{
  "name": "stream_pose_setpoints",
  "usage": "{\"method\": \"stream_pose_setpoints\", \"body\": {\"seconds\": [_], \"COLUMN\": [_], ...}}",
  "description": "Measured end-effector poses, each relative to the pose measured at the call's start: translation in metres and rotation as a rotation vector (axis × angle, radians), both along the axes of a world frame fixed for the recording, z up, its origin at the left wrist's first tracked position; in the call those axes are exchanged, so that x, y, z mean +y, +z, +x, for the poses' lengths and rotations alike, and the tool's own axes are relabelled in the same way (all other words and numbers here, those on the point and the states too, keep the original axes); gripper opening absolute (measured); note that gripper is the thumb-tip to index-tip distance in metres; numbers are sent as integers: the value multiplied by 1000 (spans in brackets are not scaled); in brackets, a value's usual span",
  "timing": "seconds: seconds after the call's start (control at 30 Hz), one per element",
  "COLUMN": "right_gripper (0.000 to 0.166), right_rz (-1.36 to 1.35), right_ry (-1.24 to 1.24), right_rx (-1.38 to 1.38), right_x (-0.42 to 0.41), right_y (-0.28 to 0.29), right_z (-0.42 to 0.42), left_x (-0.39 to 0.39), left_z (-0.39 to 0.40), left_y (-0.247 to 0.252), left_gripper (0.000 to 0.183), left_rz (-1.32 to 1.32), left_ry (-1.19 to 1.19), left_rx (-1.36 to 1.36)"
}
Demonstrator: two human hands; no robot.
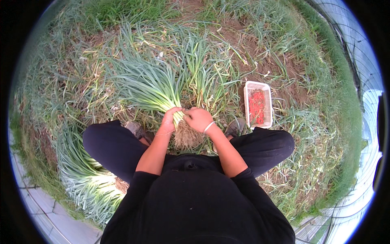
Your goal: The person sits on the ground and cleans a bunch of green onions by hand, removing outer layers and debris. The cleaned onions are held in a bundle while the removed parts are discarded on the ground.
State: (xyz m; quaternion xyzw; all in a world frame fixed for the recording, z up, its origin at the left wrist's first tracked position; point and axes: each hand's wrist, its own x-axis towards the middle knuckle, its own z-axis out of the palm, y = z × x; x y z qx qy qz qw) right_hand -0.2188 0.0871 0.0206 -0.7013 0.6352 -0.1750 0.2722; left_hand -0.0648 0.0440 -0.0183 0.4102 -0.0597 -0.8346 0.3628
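Note:
A thick bunch of green onions (pixel 152 87) lies between my knees, its leaves fanned to the upper left and its tangled roots (pixel 187 135) towards me. My left hand (pixel 171 118) is wrapped around the pale stems just above the roots. On the other side of the stems, my right hand (pixel 198 118) presses against them with bent fingers; whether it holds something small is hidden. A white band circles my right wrist. Just beyond my hands, more green onions (pixel 196 67) stand upright in the soil.
To the right sits a white plastic basket (pixel 246 105) holding red ties or bands (pixel 257 106). A pile of green onions (pixel 91 180) lies at my left, behind the knee. Loose leaves litter the brown soil (pixel 292 82). Greenhouse film (pixel 353 27) curves along the right edge.

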Motion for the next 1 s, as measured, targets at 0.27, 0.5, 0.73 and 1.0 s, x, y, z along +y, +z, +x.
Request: {"method": "stream_pose_setpoints", "body": {"seconds": [0.27,0.5,0.73,1.0], "right_gripper": [34,36,18,48], "right_rz": [395,334,135,342], "right_ry": [-651,-693,-942,-1197], "right_rx": [-110,63,-1762,-1117], "right_x": [-46,-60,-54,-34], "right_y": [-121,-165,-136,-147], "right_z": [-60,-34,-130,-144], "left_x": [-41,-37,-46,-40], "left_z": [36,20,10,6], "left_y": [43,-13,-6,41], "left_gripper": [30,28,26,38], "left_rz": [-205,-140,-33,5], "left_ry": [202,-60,79,340], "left_rx": [366,-35,118,615]}}
